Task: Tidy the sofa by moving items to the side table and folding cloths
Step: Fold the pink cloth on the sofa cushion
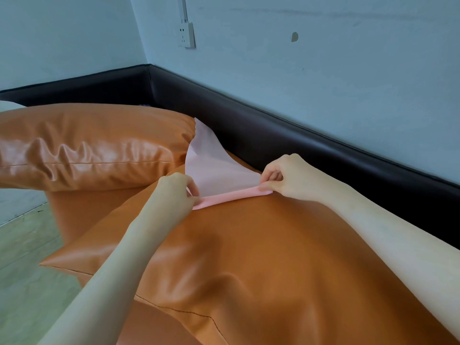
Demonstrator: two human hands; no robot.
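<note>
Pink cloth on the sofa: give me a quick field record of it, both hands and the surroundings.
cloth: pink cloth, near edge bunched, far corner raised toward the backrest
left hand: left hand pinches the near edge's left end
right hand: right hand pinches its right end
surface: orange seat cushion
nearby: orange pillow at left; dark sofa frame behind
side table: not in view

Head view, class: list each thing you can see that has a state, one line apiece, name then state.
pink cloth: partly folded, near edge held taut, far corner raised against the cushion.
left hand: pinches the cloth's left end.
right hand: pinches the cloth's right end.
back cushion: lying flat, creased.
seat cushion: under the cloth, dented.
wall socket: nothing plugged in.
</note>
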